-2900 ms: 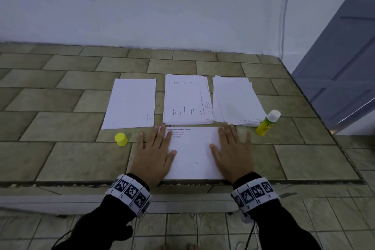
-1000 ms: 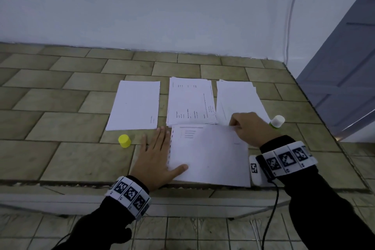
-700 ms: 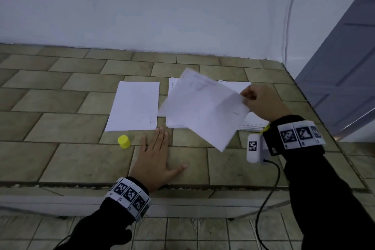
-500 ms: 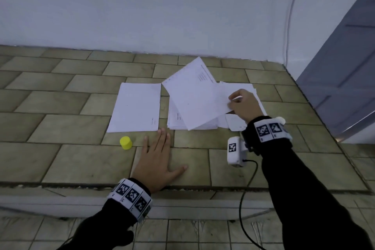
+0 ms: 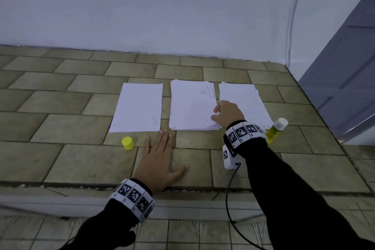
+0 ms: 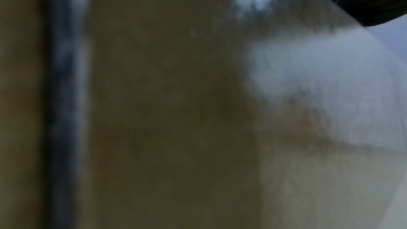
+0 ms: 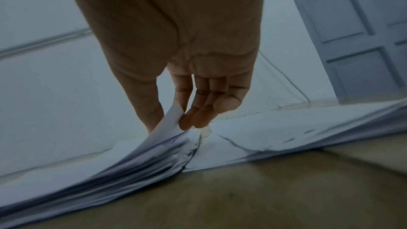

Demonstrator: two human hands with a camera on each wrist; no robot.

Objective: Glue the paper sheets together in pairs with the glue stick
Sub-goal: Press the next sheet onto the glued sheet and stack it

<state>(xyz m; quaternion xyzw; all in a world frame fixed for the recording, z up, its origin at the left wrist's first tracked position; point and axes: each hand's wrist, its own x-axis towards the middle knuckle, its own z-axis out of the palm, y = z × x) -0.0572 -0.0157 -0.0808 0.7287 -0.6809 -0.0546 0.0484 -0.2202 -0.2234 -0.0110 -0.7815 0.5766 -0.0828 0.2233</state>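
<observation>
I see three paper piles in a row on the tiled counter (image 5: 60, 160): left pile (image 5: 138, 107), middle pile (image 5: 190, 105), right pile (image 5: 243, 101). Glue cap (image 5: 127, 143) sits before the left pile, glue stick (image 5: 277, 130) just beside the right pile's near right corner.

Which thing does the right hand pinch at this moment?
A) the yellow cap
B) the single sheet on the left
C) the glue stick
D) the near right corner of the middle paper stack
D: the right hand pinches the lifted corner of the middle paper stack.
</observation>
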